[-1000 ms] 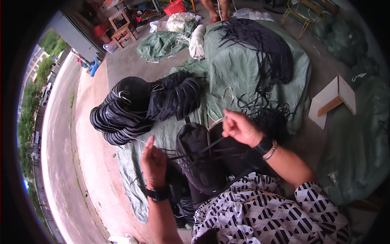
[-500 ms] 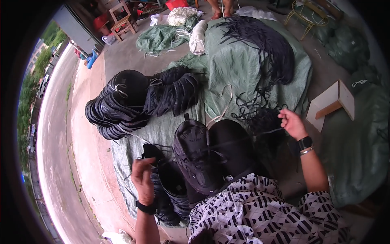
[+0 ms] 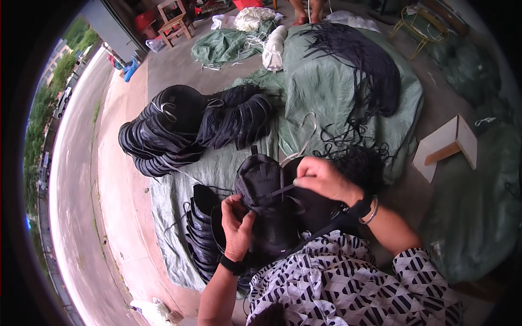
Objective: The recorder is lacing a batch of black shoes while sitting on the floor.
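A black shoe upper (image 3: 262,175) rests on my lap, its toe end and sole side hard to make out. Across it runs a flat dark shoelace (image 3: 283,190). My right hand (image 3: 325,179) pinches that lace just right of the upper, pulling it out straight. At the upper's left edge, my left hand (image 3: 237,228) is closed, thumb and fingertips together on the lace by the eyelets. Close by the left forearm stands a nested row of dark shoe uppers (image 3: 200,231). Beyond my right wrist lies a tangle of black laces (image 3: 361,158).
Bundles of tied dark uppers (image 3: 142,138) sit ahead on the left, on green sheeting (image 3: 168,217). A long heap of black laces (image 3: 375,70) drapes over a covered mound. An angled wooden board piece (image 3: 447,142) stands at right. Another person's feet (image 3: 300,20) show at the back.
My right hand has come in leftward from the far right to beside the upper. My left hand has moved right onto the upper's edge, and the lace span between them is shorter.
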`<state>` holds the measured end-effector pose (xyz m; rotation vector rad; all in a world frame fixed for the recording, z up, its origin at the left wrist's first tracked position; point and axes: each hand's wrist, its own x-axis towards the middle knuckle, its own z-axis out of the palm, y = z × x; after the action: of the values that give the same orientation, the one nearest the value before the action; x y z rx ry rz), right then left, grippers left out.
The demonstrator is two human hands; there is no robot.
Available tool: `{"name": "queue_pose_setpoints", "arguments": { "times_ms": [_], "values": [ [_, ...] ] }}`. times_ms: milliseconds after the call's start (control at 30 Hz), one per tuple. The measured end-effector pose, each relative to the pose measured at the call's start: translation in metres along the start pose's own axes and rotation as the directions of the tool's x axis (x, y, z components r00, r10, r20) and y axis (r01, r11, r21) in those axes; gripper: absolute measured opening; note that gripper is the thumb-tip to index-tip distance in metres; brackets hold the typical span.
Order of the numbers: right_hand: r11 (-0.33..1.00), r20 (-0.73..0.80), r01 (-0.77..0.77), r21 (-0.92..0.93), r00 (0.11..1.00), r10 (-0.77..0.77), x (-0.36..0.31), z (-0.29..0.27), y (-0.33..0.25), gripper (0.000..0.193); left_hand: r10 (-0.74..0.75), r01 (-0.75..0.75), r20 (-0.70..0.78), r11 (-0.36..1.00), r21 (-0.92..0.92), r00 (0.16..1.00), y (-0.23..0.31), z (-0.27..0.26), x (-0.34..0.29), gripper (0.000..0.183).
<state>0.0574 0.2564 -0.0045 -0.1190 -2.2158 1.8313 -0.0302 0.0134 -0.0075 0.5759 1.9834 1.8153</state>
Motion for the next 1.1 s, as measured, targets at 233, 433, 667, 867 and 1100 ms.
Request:
{"name": "queue_pose_setpoints", "arguments": {
  "times_ms": [233, 433, 667, 867, 1100],
  "values": [
    [0.890, -0.204, -0.350, 0.292, 0.886, 0.416, -0.019, -0.038, 0.013, 0.014, 0.054, -0.048, -0.023, 0.978, 0.203, 0.998, -0.010, -0.003, 0.000, 0.016],
    [0.963, 0.123, -0.259, -0.079, 0.956, 0.267, -0.024, 0.022, -0.035, 0.014, 0.133, -0.109, -0.046, 0.930, 0.350, 0.990, -0.008, -0.009, -0.001, 0.014],
    [0.671, 0.308, 0.215, -0.710, 0.951, 0.021, -0.047, 0.039, -0.021, 0.016, 0.157, -0.143, 0.016, 0.847, 0.512, 0.988, -0.009, -0.014, -0.005, 0.014],
    [0.663, 0.074, 0.167, -0.730, 0.983, -0.166, -0.038, 0.022, -0.020, 0.008, 0.261, -0.201, -0.014, 0.777, 0.597, 0.965, -0.011, -0.011, -0.003, 0.013],
    [0.689, -0.049, 0.235, -0.686, 0.930, -0.365, -0.030, 0.014, -0.011, 0.012, 0.069, -0.050, -0.074, 0.969, 0.242, 0.995, -0.012, -0.019, -0.005, 0.011]
  ]
}}
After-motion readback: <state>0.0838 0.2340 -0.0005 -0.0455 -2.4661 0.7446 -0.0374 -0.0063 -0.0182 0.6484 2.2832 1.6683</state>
